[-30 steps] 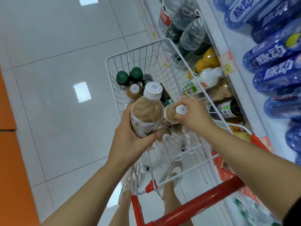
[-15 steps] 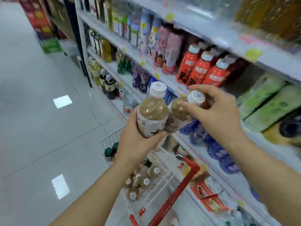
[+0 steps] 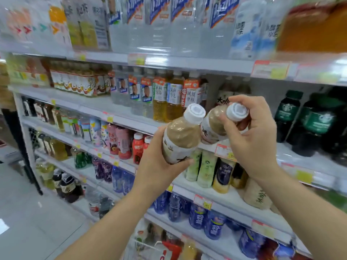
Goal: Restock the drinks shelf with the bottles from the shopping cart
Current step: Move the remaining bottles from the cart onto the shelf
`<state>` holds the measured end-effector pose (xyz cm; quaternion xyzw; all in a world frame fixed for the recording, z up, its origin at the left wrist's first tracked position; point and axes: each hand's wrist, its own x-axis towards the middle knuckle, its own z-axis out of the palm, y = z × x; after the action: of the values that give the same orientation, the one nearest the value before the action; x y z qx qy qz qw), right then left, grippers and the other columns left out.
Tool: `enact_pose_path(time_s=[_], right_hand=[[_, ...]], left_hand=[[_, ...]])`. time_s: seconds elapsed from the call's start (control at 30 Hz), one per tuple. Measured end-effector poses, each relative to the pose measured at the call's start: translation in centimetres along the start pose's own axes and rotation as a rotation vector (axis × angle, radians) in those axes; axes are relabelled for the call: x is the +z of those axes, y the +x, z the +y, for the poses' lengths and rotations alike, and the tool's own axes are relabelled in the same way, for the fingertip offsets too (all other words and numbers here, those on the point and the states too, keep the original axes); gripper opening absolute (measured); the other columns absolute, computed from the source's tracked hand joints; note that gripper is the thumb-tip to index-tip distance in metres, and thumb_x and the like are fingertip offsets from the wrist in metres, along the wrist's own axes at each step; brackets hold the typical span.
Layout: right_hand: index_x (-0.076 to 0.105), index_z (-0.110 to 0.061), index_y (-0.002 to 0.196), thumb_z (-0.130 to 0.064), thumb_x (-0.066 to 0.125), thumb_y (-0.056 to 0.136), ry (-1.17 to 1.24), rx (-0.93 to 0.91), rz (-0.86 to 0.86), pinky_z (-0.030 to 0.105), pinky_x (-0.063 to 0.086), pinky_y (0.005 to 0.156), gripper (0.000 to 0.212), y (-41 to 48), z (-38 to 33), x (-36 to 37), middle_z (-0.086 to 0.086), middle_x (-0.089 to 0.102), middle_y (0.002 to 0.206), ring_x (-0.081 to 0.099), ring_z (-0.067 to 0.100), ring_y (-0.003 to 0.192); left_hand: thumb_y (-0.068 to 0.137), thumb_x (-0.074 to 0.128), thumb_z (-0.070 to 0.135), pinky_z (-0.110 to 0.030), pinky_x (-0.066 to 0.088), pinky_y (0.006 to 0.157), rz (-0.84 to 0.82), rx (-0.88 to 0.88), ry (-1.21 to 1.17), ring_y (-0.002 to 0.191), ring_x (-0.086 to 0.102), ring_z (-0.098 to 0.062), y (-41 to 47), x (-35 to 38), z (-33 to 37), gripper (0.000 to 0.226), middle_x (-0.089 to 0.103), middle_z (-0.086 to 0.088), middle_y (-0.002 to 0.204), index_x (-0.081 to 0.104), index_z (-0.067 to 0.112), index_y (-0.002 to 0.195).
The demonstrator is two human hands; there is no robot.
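Observation:
My left hand (image 3: 155,166) grips a beige milk-tea bottle (image 3: 181,136) with a white cap around its lower body, tilted to the right. My right hand (image 3: 255,136) holds a second, matching bottle (image 3: 216,126) by its neck and white cap, tilted toward the first. The two bottles nearly touch. Both are raised in front of the drinks shelf (image 3: 187,65), level with a gap between yellow tea bottles (image 3: 169,102) and dark green-labelled bottles (image 3: 287,117). Only a corner of the shopping cart (image 3: 169,248) with its red part shows at the bottom.
The shelving holds several rows of drinks: water on top, red and pink bottles (image 3: 122,143) at mid-left, pale green bottles (image 3: 204,167) under my hands, blue bottles (image 3: 197,214) lower down. Grey tiled floor (image 3: 37,222) spreads to the left.
Both hands lifted the two bottles out of the cart up to shelf height. My view swung up from the cart and floor onto the shelves.

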<state>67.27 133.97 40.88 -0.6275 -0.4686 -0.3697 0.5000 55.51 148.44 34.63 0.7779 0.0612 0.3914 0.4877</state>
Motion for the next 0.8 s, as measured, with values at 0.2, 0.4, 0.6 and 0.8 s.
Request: enact_pose_path(time_s=[0.2, 0.4, 0.6, 0.8], right_hand=[[0.059, -0.004, 0.109, 0.003, 0.066, 0.08, -0.093, -0.011, -0.05, 0.007, 0.035, 0.085, 0.03, 2.1, 7.4, -2.1, -0.003, 0.051, 0.102, 0.046, 0.0, 0.093], [0.055, -0.036, 0.114, -0.027, 0.069, 0.08, 0.041, 0.286, -0.006, 0.034, 0.045, 0.093, 0.038, 4.7, 12.7, -0.7, -0.011, 0.06, 0.105, 0.057, 0.01, 0.099], [0.065, -0.014, 0.103, -0.022, 0.069, 0.081, 0.218, 0.574, 0.073, 0.035, 0.05, 0.087, 0.024, 8.8, 17.4, 2.9, 0.002, 0.069, 0.097, 0.063, 0.018, 0.091], [0.058, -0.017, 0.113, -0.029, 0.06, 0.089, 0.197, 0.586, -0.13, 0.033, 0.045, 0.091, 0.027, 10.5, 21.3, 5.4, 0.005, 0.064, 0.112, 0.06, 0.022, 0.105]], left_hand=[[0.07, 0.082, 0.017, -0.005, 0.043, 0.081, -0.018, -0.002, -0.005, 0.108, 0.052, 0.011, 4.1, 5.7, 0.0, 0.072, 0.055, 0.035, 0.111, 0.04, 0.053, 0.116], [0.07, 0.081, 0.013, 0.0, 0.04, 0.076, 0.031, -0.018, 0.032, 0.102, 0.05, 0.019, 7.4, 8.7, -0.8, 0.072, 0.053, 0.043, 0.107, 0.04, 0.053, 0.113], [0.068, 0.083, 0.019, -0.002, 0.042, 0.077, 0.076, -0.036, 0.074, 0.103, 0.053, 0.014, 9.2, 9.3, -1.8, 0.073, 0.055, 0.037, 0.109, 0.039, 0.06, 0.111], [0.067, 0.083, 0.02, -0.002, 0.042, 0.076, 0.131, -0.039, 0.073, 0.101, 0.053, 0.015, 10.4, 9.9, -2.5, 0.073, 0.055, 0.038, 0.107, 0.038, 0.057, 0.112]])
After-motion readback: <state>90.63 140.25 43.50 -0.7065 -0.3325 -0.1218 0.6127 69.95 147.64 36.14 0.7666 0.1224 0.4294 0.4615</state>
